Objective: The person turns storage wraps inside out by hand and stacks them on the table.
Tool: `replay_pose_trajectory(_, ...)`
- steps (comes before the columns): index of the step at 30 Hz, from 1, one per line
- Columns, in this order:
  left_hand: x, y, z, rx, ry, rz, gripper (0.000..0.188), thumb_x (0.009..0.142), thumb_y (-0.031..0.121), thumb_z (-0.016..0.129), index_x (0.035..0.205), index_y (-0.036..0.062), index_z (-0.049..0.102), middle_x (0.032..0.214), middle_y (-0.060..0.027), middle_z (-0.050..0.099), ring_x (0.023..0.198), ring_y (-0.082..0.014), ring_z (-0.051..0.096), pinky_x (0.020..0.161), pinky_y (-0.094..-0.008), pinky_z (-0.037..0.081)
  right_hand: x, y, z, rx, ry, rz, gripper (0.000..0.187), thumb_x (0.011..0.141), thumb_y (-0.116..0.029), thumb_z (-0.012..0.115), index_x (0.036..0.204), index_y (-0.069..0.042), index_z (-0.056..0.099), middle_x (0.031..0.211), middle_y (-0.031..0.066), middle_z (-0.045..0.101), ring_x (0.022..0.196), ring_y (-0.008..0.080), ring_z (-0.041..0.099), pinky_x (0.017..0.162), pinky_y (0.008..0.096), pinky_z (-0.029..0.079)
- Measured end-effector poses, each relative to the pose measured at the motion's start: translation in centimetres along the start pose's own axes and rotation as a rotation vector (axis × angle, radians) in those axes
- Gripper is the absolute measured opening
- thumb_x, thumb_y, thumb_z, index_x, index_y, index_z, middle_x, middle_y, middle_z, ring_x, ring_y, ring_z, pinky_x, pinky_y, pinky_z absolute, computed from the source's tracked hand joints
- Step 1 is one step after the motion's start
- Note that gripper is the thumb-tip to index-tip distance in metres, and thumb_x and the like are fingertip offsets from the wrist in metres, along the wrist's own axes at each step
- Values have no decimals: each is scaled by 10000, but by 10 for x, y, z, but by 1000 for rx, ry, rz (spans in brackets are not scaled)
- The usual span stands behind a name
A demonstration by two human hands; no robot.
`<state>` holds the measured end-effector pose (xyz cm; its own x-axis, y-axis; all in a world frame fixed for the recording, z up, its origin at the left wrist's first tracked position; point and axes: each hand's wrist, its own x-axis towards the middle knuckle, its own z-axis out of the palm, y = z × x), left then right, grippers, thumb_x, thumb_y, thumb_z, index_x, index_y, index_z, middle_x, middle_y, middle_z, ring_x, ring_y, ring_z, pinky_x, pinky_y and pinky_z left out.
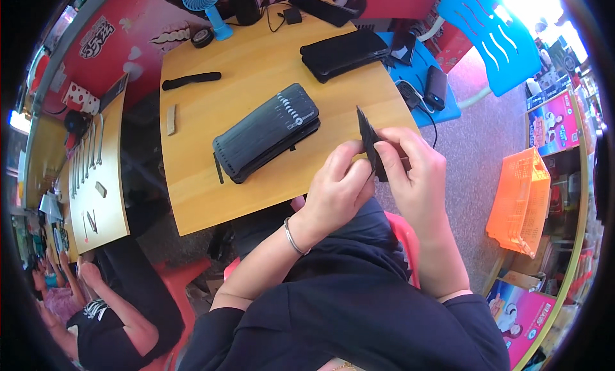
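Note:
Above the near right edge of the table, both my hands are closed on a thin black flat piece [367, 131] seen nearly edge-on; its exact kind cannot be made out. My left hand [341, 190], with a metal bangle on the wrist, pinches its left side. The thumb and fingers of my right hand [413, 169] grip the other side, and its lower part is partly hidden by my fingers. Left of my hands lies a stack of dark grey flat pouches [266, 131] with white print. Farther back rests a second black stack [343, 54].
On the wooden table [205, 198] are a black strip [191, 81], a small tan block [171, 119] and a blue fan [208, 9]. A blue stool [442, 112] bears a power bank and cables. An orange basket [519, 201] stands right. At left, a seated person [109, 326] works by another table.

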<state>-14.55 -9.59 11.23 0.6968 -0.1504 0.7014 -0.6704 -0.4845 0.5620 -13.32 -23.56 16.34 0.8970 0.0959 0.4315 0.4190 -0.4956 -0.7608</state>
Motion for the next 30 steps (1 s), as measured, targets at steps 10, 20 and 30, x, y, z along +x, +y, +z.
replay_pose_trajectory(10, 6, 2, 5, 43, -21, 86, 149, 731, -6, 651, 839, 1, 549, 1067, -152, 555, 900, -310, 596, 718, -359, 516, 6, -13, -14, -325, -39, -52, 105, 855, -102, 635, 892, -8, 660, 784, 157, 659, 665, 313, 643, 600, 373, 500)
replay_pose_trajectory(20, 2, 4, 5, -438, -99, -349, 131, 852, 20, 572, 950, -48, 516, 991, -165, 542, 901, -298, 558, 748, -348, 473, 6, -3, -14, -312, -66, -44, 94, 818, -94, 653, 810, -6, 620, 704, 147, 620, 614, 299, 621, 550, 380, 481)
replay_pose_trajectory(30, 10, 0, 0, -382, -166, -506, 88, 914, 49, 529, 931, -17, 473, 839, -186, 530, 696, -360, 555, 628, -406, 455, -1, 4, -5, -316, -19, -157, 105, 801, -73, 675, 879, -26, 622, 729, 116, 629, 627, 290, 636, 556, 361, 505)
